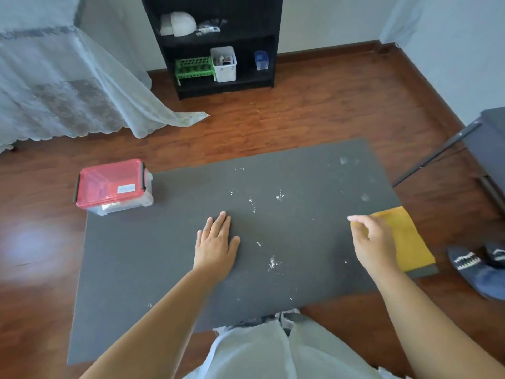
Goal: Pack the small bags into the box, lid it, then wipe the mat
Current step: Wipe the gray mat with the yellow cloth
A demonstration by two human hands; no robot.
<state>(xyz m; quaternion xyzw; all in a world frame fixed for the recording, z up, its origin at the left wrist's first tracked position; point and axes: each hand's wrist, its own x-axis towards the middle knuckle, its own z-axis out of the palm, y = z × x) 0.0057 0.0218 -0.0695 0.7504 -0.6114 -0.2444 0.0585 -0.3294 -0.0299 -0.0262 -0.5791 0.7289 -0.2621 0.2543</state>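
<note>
A dark grey mat (164,255) lies on the wooden floor, speckled with white crumbs and smudges. At its far left corner stands a clear box (114,187) with a red lid on it and black side latches. A yellow cloth (407,239) lies flat on the mat's right edge. My left hand (217,242) rests flat on the mat near its middle, fingers straight. My right hand (374,242) hovers at the cloth's left edge with fingers loosely curled and the thumb and forefinger near the cloth's corner; whether it touches the cloth is unclear.
A black shelf unit (218,45) with baskets stands against the far wall. A lace-covered bed (54,77) fills the left. A grey stand (486,149) and dark slippers (475,263) sit at the right. My knees in pale trousers (273,351) meet the mat's near edge.
</note>
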